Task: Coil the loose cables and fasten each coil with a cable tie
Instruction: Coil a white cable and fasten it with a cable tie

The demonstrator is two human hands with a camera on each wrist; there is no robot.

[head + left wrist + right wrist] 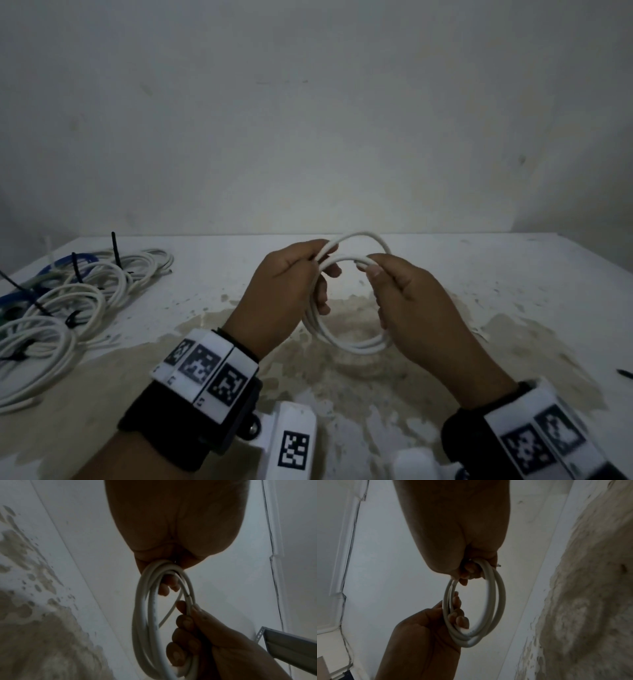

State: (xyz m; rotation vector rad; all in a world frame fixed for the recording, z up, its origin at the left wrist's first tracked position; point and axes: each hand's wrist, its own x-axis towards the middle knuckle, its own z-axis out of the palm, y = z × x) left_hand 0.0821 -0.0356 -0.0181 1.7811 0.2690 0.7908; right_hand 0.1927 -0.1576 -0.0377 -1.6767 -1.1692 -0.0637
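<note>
On the left of the table (479, 274) lie tied coils (68, 301), done. The left hand (291, 284) and the right hand (407, 301) both grip a white cable (346, 342), looped up above the table. It needs a tie.

Left wrist (205, 380): black strap, white blocks bearing black-and-white square markers (three visible). Right wrist (534, 435): matching black strap, white marker blocks. Bare forearms, no sleeves.

Tied coils (68, 308) on table (479, 274) left, held coil (346, 339) centre above table
</note>
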